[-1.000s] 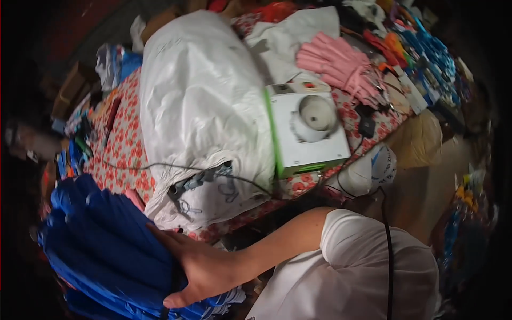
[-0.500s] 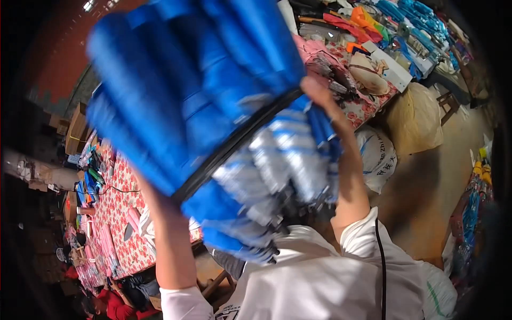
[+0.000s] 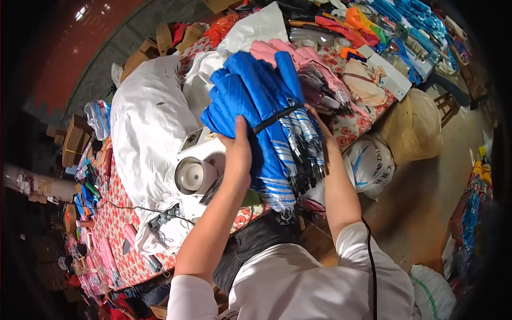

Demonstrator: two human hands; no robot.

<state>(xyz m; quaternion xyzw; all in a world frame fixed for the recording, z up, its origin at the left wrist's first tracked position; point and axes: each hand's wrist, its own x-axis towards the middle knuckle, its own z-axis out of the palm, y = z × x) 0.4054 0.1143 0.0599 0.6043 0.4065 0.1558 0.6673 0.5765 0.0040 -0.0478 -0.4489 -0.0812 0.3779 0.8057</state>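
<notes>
A thick bundle of blue folded umbrellas (image 3: 256, 101), tied round with a black strap, is held over the table between both hands. My left hand (image 3: 238, 154) grips its near left side, fingers pressed into the blue fabric. My right hand (image 3: 320, 125) holds the right side, mostly hidden behind the striped blue-and-white ends and black tips that hang toward me. Pink umbrellas (image 3: 298, 56) lie just behind the bundle.
A white machine with a round metal cup (image 3: 194, 173) sits on the floral tablecloth (image 3: 120, 234) under my left arm. A big white sack (image 3: 149, 122) lies to the left. Tan and white sacks (image 3: 410, 128) stand on the floor at right. Colourful goods crowd the far table.
The blue bundle was lifted from low at my left, swung up close to the camera, and is now lowered over the table with both hands on it.
</notes>
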